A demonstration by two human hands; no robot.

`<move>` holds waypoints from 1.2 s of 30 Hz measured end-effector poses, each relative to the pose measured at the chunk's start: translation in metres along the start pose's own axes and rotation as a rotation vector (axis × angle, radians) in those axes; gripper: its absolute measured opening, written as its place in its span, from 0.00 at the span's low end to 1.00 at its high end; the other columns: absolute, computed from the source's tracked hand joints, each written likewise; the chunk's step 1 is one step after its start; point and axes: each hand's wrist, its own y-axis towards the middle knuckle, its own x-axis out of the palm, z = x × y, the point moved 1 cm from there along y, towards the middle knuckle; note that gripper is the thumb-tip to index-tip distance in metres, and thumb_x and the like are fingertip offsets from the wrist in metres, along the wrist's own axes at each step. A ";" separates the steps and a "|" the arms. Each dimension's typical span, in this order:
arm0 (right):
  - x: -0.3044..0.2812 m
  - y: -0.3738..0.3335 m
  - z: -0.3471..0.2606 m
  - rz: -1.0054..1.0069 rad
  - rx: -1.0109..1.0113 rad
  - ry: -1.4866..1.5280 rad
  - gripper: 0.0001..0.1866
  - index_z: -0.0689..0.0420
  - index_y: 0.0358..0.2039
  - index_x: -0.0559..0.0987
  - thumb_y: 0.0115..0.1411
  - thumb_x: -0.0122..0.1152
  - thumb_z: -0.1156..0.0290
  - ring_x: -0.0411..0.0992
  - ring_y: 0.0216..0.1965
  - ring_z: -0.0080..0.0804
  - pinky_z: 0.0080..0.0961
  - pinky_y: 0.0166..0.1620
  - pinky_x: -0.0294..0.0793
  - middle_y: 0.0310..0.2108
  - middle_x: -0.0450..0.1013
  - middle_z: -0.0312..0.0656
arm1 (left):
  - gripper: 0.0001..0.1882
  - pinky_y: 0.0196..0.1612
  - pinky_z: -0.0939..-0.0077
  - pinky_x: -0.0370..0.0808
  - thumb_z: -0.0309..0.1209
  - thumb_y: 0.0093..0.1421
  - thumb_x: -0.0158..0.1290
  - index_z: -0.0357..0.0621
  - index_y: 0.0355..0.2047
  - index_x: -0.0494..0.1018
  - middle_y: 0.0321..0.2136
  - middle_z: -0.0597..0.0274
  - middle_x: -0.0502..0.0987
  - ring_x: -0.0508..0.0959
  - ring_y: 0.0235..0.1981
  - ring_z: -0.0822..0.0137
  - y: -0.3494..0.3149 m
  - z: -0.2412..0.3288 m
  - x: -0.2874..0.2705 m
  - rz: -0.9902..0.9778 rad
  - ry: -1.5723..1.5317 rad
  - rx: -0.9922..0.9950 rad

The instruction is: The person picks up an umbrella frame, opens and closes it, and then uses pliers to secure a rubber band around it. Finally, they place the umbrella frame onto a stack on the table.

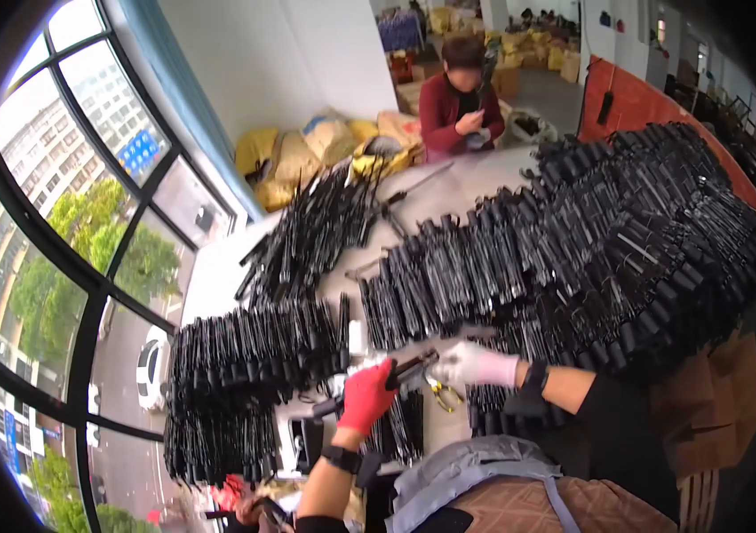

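Note:
My left hand (pixel 366 397), in a red glove, is closed round a slim black folded umbrella frame (pixel 411 365). The frame lies slantwise in front of me, its far end tilted up to the right. At that end my right hand (pixel 476 365), in a white glove with a pink cuff, has its fingers closed on the tip. Just below the right hand, pliers (pixel 443 396) with yellow-and-black handles rest on the pale table (pixel 442 432). A small white block-shaped item (pixel 358 338) stands beyond the left hand.
Stacked black umbrella frames form a big heap (pixel 573 249) on the right, a pile (pixel 249 355) on the left and a loose bunch (pixel 316 226) behind. A person in dark red (pixel 460 111) is across the table. Another person's red-gloved hand (pixel 231 493) works at lower left, by the window.

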 end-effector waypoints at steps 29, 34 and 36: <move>0.018 0.043 -0.076 -0.062 0.092 1.032 0.21 0.62 0.45 0.71 0.65 0.53 0.54 0.68 0.21 0.22 0.19 0.24 0.69 0.24 0.70 0.38 | 0.20 0.46 0.68 0.75 0.36 0.66 0.50 0.45 0.56 0.65 0.41 0.60 0.72 0.75 0.43 0.63 0.036 0.008 -0.096 0.637 -1.719 -0.220; 0.004 0.090 -0.056 0.173 0.024 1.114 0.21 0.60 0.39 0.72 0.65 0.52 0.51 0.64 0.16 0.19 0.17 0.19 0.63 0.20 0.67 0.36 | 0.22 0.53 0.64 0.71 0.39 0.67 0.47 0.49 0.60 0.62 0.53 0.59 0.67 0.69 0.54 0.65 0.039 -0.015 -0.067 0.647 -1.720 -0.163; 0.011 0.093 -0.045 0.450 -0.046 0.545 0.20 0.60 0.37 0.73 0.65 0.52 0.52 0.65 0.16 0.20 0.18 0.20 0.64 0.21 0.69 0.35 | 0.23 0.55 0.63 0.70 0.40 0.68 0.46 0.50 0.61 0.61 0.56 0.59 0.65 0.68 0.56 0.66 0.040 -0.036 -0.047 0.613 -1.791 -0.214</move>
